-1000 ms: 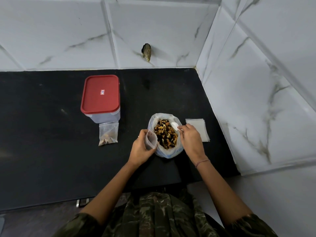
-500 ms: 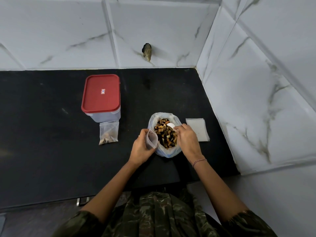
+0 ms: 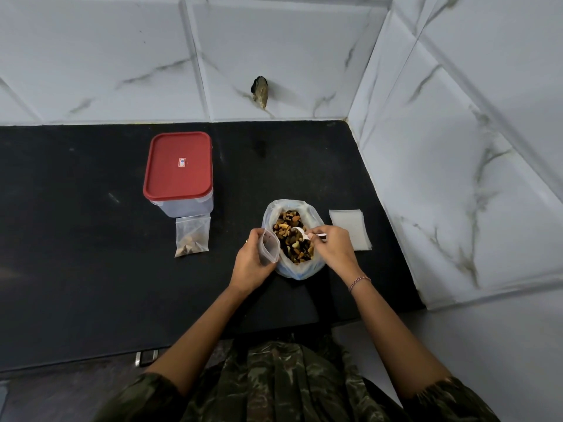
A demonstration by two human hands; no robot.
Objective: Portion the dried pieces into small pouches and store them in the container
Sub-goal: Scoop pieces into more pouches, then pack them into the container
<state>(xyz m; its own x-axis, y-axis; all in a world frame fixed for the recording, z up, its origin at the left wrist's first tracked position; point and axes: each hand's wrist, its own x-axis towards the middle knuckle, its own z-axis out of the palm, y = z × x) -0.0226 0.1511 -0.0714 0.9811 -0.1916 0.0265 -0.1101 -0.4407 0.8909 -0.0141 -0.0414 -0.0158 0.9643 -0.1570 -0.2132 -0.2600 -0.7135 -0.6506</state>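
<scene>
Clear plastic pouch (image 3: pixel 269 246) stands upright with its mouth open upward, gripped by the left hand (image 3: pixel 249 263). The right hand (image 3: pixel 332 248) pinches a white spoon (image 3: pixel 300 233) that lies crosswise, its bowl pointing left over dried pieces (image 3: pixel 289 223) in an open bag (image 3: pixel 300 271). Farther on the matte black counter (image 3: pixel 91 239) are a filled pouch (image 3: pixel 192 236) and a red-lidded container (image 3: pixel 178 166), before glossy marbled tiles (image 3: pixel 122 56).

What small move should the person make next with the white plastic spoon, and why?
Probably lift a spoonful and tip it into the small clear pouch: the right hand has the white plastic spoon dipped among the dried pieces in the translucent bag, and the left hand holds the pouch open.
</scene>
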